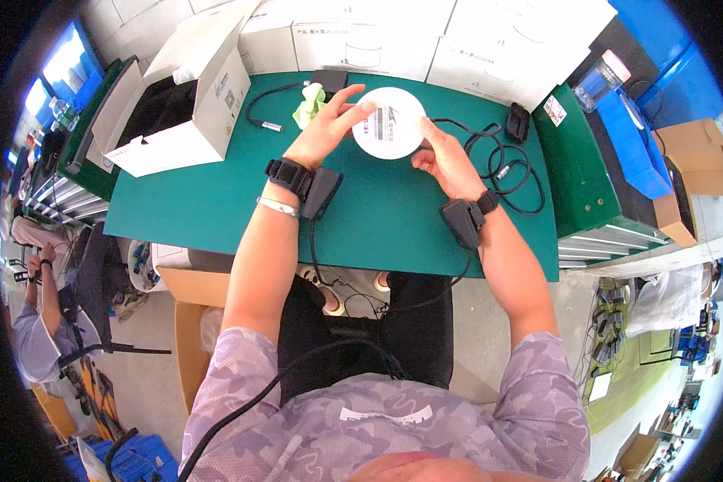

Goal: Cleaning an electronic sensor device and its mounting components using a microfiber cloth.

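Evidently, my right hand point(450, 161) grasps the white labelled disc point(388, 143) by its rim, seemingly for support | my left hand point(327, 128): thumb on its face, grip I cannot tell | disc above green tabletop point(377, 217), label upward, presumably for legibility

1. Short-sleeved shirt point(313, 430) in greyish-lilac camouflage, its sleeves finely dotted, a white printed strip point(386, 414) across the chest.
2. Black trousers point(418, 329).
3. Left wrist: black strap point(287, 173), dark boxy unit point(323, 194), pale bracelet point(278, 206).
4. Right wrist: black band point(487, 202), similar dark module point(460, 222).
5. Thin black cables point(312, 255) hang from both boxy pieces; a thicker black cord point(285, 372) crosses the shirt.
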Demonstrator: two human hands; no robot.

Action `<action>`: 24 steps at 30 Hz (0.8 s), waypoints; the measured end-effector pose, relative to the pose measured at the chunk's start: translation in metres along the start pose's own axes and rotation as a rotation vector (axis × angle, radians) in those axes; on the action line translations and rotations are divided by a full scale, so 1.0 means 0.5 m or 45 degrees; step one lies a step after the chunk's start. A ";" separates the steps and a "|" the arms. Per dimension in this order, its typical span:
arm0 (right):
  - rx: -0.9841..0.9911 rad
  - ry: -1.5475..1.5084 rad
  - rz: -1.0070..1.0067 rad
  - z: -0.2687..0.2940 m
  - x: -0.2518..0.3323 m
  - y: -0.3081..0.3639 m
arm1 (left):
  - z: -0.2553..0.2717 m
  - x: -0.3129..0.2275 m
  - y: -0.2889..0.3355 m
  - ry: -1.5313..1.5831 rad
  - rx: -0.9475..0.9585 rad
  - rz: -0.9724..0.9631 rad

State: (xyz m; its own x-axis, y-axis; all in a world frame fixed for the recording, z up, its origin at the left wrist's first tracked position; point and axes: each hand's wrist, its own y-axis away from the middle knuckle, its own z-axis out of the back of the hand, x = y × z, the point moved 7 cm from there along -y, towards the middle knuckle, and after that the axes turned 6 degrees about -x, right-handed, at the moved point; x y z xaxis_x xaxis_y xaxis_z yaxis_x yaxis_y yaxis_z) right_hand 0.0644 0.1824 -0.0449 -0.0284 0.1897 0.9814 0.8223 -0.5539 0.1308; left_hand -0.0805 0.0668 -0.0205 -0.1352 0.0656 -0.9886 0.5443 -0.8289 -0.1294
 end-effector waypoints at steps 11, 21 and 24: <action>0.040 -0.149 -0.054 0.001 -0.001 -0.009 | 0.009 0.032 -0.014 0.105 -0.203 0.058; -0.017 -0.118 -0.041 0.009 -0.012 -0.014 | 0.007 0.044 -0.018 0.127 -0.143 0.121; -0.024 -0.110 -0.037 0.010 -0.010 -0.015 | 0.004 0.042 -0.013 0.125 -0.125 0.132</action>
State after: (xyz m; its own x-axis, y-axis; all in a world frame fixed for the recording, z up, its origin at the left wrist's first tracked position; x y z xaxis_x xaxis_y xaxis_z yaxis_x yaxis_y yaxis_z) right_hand 0.0613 0.1893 -0.0514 -0.0020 0.2744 0.9616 0.8110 -0.5621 0.1621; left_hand -0.0886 0.0724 -0.0401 0.0047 0.0409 -0.9992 0.6299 -0.7762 -0.0288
